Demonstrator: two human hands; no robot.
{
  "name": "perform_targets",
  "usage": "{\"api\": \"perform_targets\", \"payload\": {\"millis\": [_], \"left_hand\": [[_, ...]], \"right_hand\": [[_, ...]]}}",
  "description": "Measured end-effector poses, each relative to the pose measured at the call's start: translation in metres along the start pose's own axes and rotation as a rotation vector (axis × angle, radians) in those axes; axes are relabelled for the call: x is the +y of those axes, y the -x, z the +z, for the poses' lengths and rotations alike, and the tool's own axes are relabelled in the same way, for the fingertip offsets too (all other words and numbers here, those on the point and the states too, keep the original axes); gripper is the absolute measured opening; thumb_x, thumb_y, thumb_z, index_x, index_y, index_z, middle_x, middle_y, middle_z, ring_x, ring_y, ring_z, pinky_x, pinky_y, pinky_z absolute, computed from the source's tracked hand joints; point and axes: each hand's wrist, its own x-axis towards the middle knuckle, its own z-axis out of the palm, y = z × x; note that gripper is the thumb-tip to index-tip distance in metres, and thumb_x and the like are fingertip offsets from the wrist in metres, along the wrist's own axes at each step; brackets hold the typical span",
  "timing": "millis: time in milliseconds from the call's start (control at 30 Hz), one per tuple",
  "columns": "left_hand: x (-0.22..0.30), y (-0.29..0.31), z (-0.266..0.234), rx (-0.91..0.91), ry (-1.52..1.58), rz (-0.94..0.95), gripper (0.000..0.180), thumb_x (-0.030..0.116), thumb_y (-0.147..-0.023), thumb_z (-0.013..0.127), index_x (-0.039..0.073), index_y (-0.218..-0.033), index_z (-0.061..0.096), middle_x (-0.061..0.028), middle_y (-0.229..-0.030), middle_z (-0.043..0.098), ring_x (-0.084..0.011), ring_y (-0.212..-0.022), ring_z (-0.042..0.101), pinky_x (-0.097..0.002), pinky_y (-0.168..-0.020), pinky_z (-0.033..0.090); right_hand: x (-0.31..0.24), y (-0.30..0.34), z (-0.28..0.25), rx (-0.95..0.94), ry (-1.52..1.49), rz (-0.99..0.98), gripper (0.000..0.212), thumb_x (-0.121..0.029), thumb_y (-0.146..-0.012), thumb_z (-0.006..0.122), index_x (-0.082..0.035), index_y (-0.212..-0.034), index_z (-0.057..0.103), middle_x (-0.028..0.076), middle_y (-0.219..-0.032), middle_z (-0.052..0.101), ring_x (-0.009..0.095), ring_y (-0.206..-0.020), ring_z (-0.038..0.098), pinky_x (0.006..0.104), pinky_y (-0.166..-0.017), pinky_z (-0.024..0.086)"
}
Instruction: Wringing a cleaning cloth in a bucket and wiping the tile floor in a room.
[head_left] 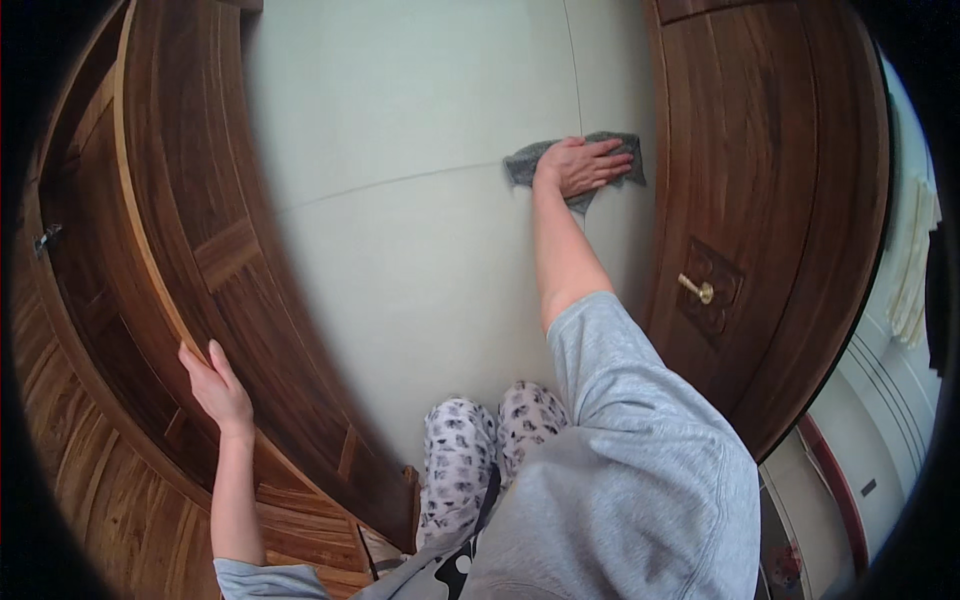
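A crumpled dark grey cloth (525, 163) lies on the pale tiled floor (430, 250), close to the wooden panel on the right. My right hand (583, 166) presses down on it, palm down, fingers stretched out flat; part of the cloth is hidden under the palm. At the lower left, my left hand (217, 390) grips the light-coloured edge of a brown wooden door (225, 255), its fingertips spread either side of that edge.
On the right stands a dark wooden panel (750, 150) with a gold-coloured handle (697, 289) jutting out. Behind the left door are a wooden frame with a metal fitting (47, 238) and wood-grained flooring (130, 520). My legs in patterned trousers (458, 450) are at the bottom centre.
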Motion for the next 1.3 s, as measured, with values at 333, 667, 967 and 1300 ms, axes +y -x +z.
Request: {"api": "perform_targets", "payload": {"millis": [333, 667, 967, 1300], "left_hand": [[-0.024, 0.106, 0.003, -0.145, 0.142, -0.179, 0.041, 0.023, -0.106, 0.049, -0.006, -0.134, 0.043, -0.0299, -0.114, 0.06, -0.0467, -0.104, 0.06, -0.0464, -0.087, 0.048], [-0.029, 0.158, -0.032, -0.228, 0.068, -0.387, 0.051, 0.024, -0.103, 0.052, -0.012, -0.138, 0.039, -0.0319, -0.125, 0.055, -0.0471, -0.117, 0.055, -0.0449, -0.1, 0.045], [0.142, 0.025, 0.026, -0.141, 0.218, 0.192, 0.041, 0.008, -0.082, 0.058, 0.005, -0.123, 0.064, -0.0186, -0.14, 0.052, -0.0348, -0.136, 0.044, -0.0481, -0.11, 0.038], [0.117, -0.261, 0.295, 0.246, -0.021, -0.606, 0.071, 0.041, -0.103, 0.041, -0.007, -0.153, 0.024, -0.0348, -0.159, 0.018, -0.0484, -0.15, 0.016, -0.0536, -0.122, 0.018]], "right_hand": [[0.004, -0.01, -0.013, 0.111, 0.122, -0.084, 0.067, -0.03, -0.098, 0.049, -0.003, -0.154, 0.027, 0.026, -0.162, 0.019, 0.039, -0.152, 0.017, 0.0507, -0.119, 0.026], [-0.019, -0.012, -0.004, 0.076, 0.179, -0.075, 0.064, -0.03, -0.096, 0.049, -0.004, -0.152, 0.032, 0.027, -0.159, 0.026, 0.041, -0.149, 0.025, 0.0528, -0.115, 0.031], [-0.005, -0.02, -0.013, 0.103, 0.165, -0.079, 0.063, -0.027, -0.096, 0.047, -0.003, -0.152, 0.032, 0.027, -0.161, 0.022, 0.041, -0.15, 0.022, 0.0515, -0.116, 0.028], [-0.013, -0.007, -0.016, 0.001, 0.11, -0.03, 0.063, -0.025, -0.097, 0.046, -0.004, -0.154, 0.03, 0.026, -0.16, 0.023, 0.041, -0.148, 0.025, 0.051, -0.118, 0.026]]}}
